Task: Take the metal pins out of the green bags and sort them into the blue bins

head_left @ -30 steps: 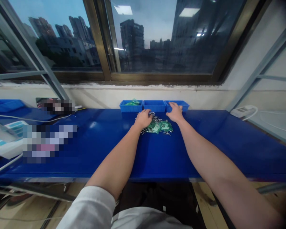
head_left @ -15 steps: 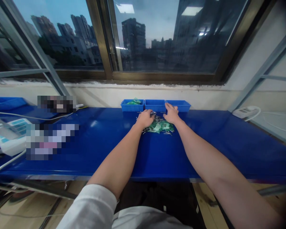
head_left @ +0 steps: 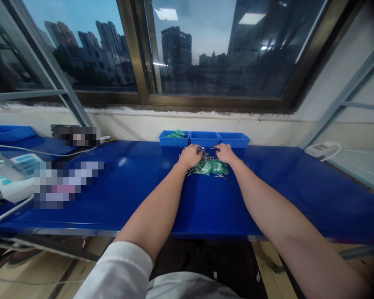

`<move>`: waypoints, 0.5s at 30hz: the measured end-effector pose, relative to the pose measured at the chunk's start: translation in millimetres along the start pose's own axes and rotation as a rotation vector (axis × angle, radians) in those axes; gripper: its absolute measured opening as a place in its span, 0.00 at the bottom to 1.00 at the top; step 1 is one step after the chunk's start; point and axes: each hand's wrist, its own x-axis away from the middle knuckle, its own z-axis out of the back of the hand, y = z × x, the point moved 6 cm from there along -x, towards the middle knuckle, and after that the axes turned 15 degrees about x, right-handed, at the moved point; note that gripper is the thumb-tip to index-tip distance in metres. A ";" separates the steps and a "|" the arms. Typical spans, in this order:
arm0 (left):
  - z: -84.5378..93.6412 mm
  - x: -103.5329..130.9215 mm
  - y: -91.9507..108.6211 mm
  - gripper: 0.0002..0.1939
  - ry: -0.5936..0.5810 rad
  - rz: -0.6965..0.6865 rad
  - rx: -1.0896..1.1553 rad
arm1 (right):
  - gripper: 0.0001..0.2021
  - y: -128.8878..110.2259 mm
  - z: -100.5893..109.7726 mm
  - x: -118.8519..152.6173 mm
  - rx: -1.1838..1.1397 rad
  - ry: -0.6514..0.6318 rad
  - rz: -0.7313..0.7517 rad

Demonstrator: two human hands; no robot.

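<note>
A loose heap of thin metal pin-like pieces (head_left: 208, 155) lies on the blue table, with crumpled green plastic bags (head_left: 207, 167) on its near side. My left hand (head_left: 190, 156) rests on the heap's left edge, fingers curled down among the pieces; whatever is in its fingertips is hidden. At the heap's upper right is my right hand (head_left: 226, 153), its fingers stretched leftward and apart from the thumb, with no held piece visible. Just behind the hands stand three blue bins: a left bin (head_left: 174, 142) with green bags inside, a middle bin (head_left: 205, 140) and a right bin (head_left: 235, 142).
The blue table (head_left: 137, 187) runs along a window wall. At left are a white device with a keypad (head_left: 15, 174), cables and another blue tray (head_left: 11, 133). A white power strip (head_left: 322, 150) lies at the far right, by a grey metal frame post (head_left: 343, 99).
My right hand has drawn back from the front edge of the bins down to the heap's upper right. My left hand stays at the heap's left edge. The view has shifted slightly.
</note>
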 end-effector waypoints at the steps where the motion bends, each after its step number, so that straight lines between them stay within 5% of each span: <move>1: -0.1 -0.1 -0.2 0.17 0.000 -0.001 -0.001 | 0.21 -0.2 2.2 0.1 0.008 0.008 -0.010; 10: -1.0 -0.4 -1.3 0.15 -0.011 0.007 0.003 | 0.09 6.6 12.0 8.7 -0.095 -0.038 -0.147; 15: 1.0 -1.2 1.1 0.15 0.017 -0.052 0.028 | 0.07 -3.7 22.0 8.8 -0.254 0.022 -0.084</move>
